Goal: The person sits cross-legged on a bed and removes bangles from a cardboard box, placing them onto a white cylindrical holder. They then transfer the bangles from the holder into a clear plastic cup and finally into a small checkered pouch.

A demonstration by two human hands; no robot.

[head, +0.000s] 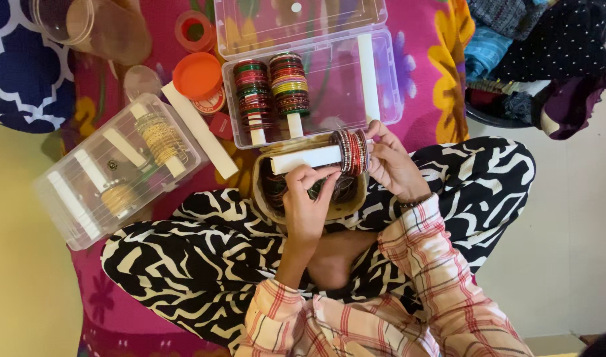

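Observation:
My right hand (390,163) holds a white roll (308,158) at its right end, where a stack of red and dark bangles (352,151) sits on it. My left hand (307,201) pinches a bangle between thumb and fingers just below the roll, above a round beige bowl (265,201) of loose bangles resting on my lap.
An open clear plastic box (382,99) holds two rolls stacked with coloured bangles (271,89). A second clear box (114,172) with golden bangles lies at left. An orange lid (197,75), a loose white roll (198,130) and a plastic jar (95,26) lie on the pink floral cloth.

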